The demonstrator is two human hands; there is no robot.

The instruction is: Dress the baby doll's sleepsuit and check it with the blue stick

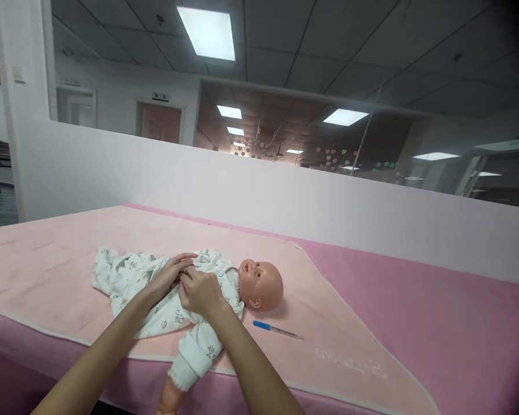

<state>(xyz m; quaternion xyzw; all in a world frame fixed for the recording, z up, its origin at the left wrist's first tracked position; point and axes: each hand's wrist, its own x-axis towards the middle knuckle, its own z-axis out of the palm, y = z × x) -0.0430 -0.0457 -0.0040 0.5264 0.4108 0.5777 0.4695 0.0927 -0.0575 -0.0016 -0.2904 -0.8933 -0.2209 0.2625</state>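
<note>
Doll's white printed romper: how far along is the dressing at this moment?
Done: the plastic baby doll lies on the pale pink blanket with the white printed romper over body, legs and near arm. In hand: left hand and right hand meet on the chest front, apparently closing it. Still to do: whether fasteners remain open is hidden; the blue-capped stick lies untouched.

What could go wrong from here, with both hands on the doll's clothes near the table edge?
1. The doll lies close to the near edge, with one sleeve hanging over it. A tug on the romper by the left hand or right hand could drag the doll off.
2. The thermometer lies loose on the blanket beside the doll's head. A forearm sweep might knock it away.
</note>
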